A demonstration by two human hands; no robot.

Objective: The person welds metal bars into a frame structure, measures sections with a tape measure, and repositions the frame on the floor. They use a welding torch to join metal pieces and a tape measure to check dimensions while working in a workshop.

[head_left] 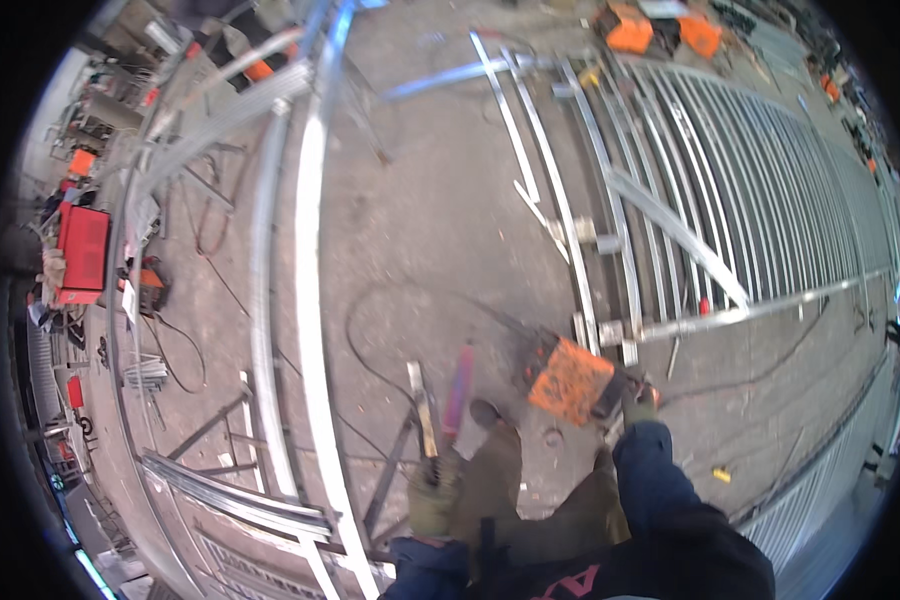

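Head view: left hand [434, 497] gripped tool [425, 415], fingers wrapped round handle. Right hand [638, 406] closed on orange welder [570, 381] on floor beside gate frame [730, 230]. Step judged: carrying welder. Next move calls for steady lift clear of cables.

Person: dark blue sleeves, olive-green work gloves on left hand [434, 497] and right hand [638, 405], khaki trousers, dark top with pink lettering.
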